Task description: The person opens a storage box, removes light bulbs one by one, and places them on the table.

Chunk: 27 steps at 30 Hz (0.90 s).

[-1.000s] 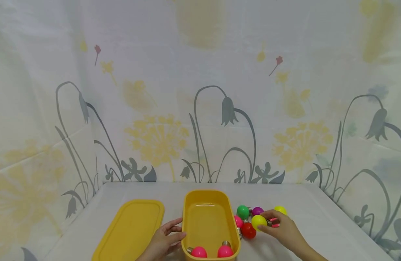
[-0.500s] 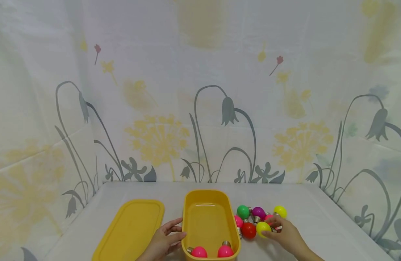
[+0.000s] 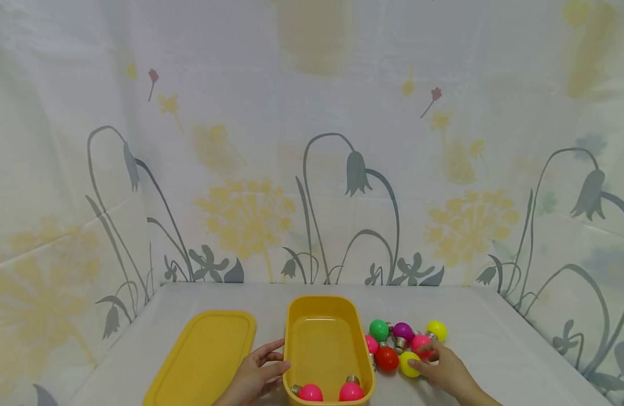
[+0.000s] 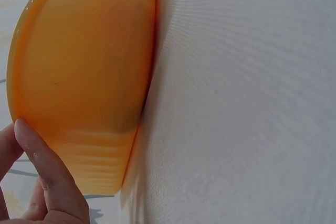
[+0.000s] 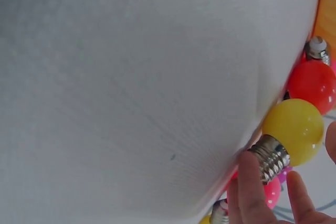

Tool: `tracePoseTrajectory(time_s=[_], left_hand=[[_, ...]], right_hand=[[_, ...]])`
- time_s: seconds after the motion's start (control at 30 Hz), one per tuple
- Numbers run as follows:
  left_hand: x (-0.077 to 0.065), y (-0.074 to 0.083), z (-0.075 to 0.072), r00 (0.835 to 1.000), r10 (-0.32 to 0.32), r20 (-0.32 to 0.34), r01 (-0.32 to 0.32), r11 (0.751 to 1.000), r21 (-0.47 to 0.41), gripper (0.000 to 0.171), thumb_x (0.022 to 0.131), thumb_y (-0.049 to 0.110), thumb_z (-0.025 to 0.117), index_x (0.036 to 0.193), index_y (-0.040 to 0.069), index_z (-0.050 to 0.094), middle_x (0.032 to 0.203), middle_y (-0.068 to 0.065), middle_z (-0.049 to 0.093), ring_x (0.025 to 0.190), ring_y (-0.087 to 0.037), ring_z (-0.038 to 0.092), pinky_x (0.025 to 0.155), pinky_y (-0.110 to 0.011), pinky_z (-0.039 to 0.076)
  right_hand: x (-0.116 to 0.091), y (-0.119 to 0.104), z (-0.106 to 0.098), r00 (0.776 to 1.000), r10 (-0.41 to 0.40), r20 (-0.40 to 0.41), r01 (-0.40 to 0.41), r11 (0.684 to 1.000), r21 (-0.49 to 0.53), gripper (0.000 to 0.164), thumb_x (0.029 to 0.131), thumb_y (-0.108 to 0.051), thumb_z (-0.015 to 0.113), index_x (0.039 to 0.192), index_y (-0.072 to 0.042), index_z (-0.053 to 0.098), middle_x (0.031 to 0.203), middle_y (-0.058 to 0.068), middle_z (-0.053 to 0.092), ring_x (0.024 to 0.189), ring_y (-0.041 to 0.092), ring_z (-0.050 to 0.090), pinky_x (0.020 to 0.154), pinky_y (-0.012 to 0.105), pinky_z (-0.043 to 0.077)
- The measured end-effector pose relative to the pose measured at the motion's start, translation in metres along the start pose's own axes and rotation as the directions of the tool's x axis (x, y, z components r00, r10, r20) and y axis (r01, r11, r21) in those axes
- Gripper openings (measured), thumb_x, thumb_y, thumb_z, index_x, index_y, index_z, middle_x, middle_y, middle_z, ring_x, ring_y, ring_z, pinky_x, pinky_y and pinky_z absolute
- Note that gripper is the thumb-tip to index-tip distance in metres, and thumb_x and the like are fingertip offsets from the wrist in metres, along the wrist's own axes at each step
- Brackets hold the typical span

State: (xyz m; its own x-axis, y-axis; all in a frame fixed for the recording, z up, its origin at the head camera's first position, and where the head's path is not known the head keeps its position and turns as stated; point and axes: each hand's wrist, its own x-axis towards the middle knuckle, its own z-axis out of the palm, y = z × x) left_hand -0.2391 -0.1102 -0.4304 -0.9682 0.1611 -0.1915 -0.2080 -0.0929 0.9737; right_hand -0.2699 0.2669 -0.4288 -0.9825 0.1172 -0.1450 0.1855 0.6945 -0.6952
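Observation:
My left hand (image 3: 256, 372) rests against the left side of a deep yellow box (image 3: 287, 327), its thumb (image 4: 44, 156) right at the rim in the left wrist view. Two pink light bulbs (image 3: 310, 392) lie inside at the near end. To the right of the box, my right hand (image 3: 446, 369) is around a yellow light bulb (image 5: 294, 129) that lies on the table, fingers loosely extended. In the right wrist view one fingertip overlaps its screw base (image 5: 270, 157), while the thumb (image 5: 332, 140) stands just off the globe.
Next to that bulb lie a red bulb (image 3: 387, 359), a green one (image 3: 379, 330), a purple one (image 3: 403, 331), pink ones (image 3: 420, 344) and another yellow one (image 3: 437, 331). A flat yellow lid (image 3: 205, 349) lies left of the box. A patterned curtain (image 3: 312, 169) closes off the back.
My right hand has lowered the yellow bulb to the table beside the red one, slightly right and nearer, and its fingers have loosened. The left hand has stayed at the box.

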Motion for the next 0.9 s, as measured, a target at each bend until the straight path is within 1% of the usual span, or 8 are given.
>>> tracePoseTrajectory(time_s=[0.1, 0.23, 0.37, 0.47, 0.7, 0.9], left_hand=[[0.001, 0.000, 0.000, 1.000, -0.005, -0.008, 0.005, 1.000, 0.005, 0.063, 0.084, 0.017, 0.070, 0.137, -0.003, 0.041, 0.099, -0.009, 0.055, 0.075, -0.016, 0.056, 0.071, -0.027, 0.053], [0.002, -0.001, 0.000, 1.000, -0.004, -0.011, 0.004, 1.000, 0.001, 0.063, 0.084, 0.017, 0.070, 0.137, -0.003, 0.041, 0.099, -0.009, 0.055, 0.075, -0.016, 0.057, 0.071, -0.027, 0.053], [0.001, -0.001, 0.000, 1.000, 0.003, -0.008, -0.003, 1.000, -0.009, 0.063, 0.084, 0.016, 0.070, 0.136, -0.003, 0.041, 0.099, -0.009, 0.054, 0.075, -0.015, 0.057, 0.071, -0.027, 0.053], [0.001, -0.001, 0.000, 1.000, 0.008, -0.006, -0.008, 1.000, -0.013, 0.063, 0.084, 0.016, 0.070, 0.136, -0.003, 0.041, 0.098, -0.009, 0.054, 0.075, -0.015, 0.057, 0.070, -0.026, 0.053], [0.001, -0.001, 0.000, 1.000, 0.001, -0.011, -0.001, 1.000, -0.005, 0.063, 0.083, 0.016, 0.071, 0.136, -0.003, 0.042, 0.098, -0.008, 0.055, 0.074, -0.015, 0.057, 0.070, -0.026, 0.053], [-0.001, 0.000, 0.000, 1.000, 0.001, -0.011, -0.001, 1.000, -0.005, 0.063, 0.083, 0.016, 0.071, 0.136, -0.003, 0.042, 0.098, -0.008, 0.054, 0.073, -0.015, 0.057, 0.070, -0.027, 0.053]], right_hand=[[0.005, 0.005, 0.000, 1.000, 0.008, -0.015, -0.009, 1.000, -0.028, 0.068, 0.067, -0.048, 0.078, 0.106, 0.003, 0.057, 0.097, 0.018, 0.057, 0.072, 0.021, 0.054, 0.064, 0.033, 0.054], [0.003, 0.002, -0.005, 0.999, -0.015, -0.034, 0.013, 0.998, -0.056, 0.064, 0.067, -0.047, 0.078, 0.104, 0.002, 0.057, 0.098, 0.018, 0.057, 0.074, 0.020, 0.055, 0.065, 0.034, 0.054], [-0.008, -0.009, -0.014, 0.995, -0.090, -0.046, 0.089, 0.995, -0.034, 0.056, 0.073, -0.038, 0.078, 0.104, 0.003, 0.056, 0.094, 0.016, 0.057, 0.070, 0.020, 0.055, 0.062, 0.034, 0.054], [-0.014, -0.017, -0.019, 0.991, -0.122, -0.060, 0.121, 0.992, -0.018, 0.054, 0.075, -0.034, 0.077, 0.106, 0.004, 0.055, 0.095, 0.014, 0.057, 0.072, 0.019, 0.054, 0.061, 0.034, 0.053], [-0.019, -0.033, -0.025, 0.992, -0.108, -0.069, 0.107, 0.994, -0.017, 0.055, 0.074, -0.036, 0.078, 0.107, 0.002, 0.057, 0.097, 0.012, 0.058, 0.078, 0.022, 0.054, 0.064, 0.033, 0.054], [-0.018, -0.043, -0.024, 0.988, -0.137, -0.075, 0.135, 0.991, -0.021, 0.054, 0.074, -0.035, 0.077, 0.108, 0.002, 0.057, 0.101, 0.017, 0.059, 0.087, 0.026, 0.055, 0.068, 0.037, 0.055]])
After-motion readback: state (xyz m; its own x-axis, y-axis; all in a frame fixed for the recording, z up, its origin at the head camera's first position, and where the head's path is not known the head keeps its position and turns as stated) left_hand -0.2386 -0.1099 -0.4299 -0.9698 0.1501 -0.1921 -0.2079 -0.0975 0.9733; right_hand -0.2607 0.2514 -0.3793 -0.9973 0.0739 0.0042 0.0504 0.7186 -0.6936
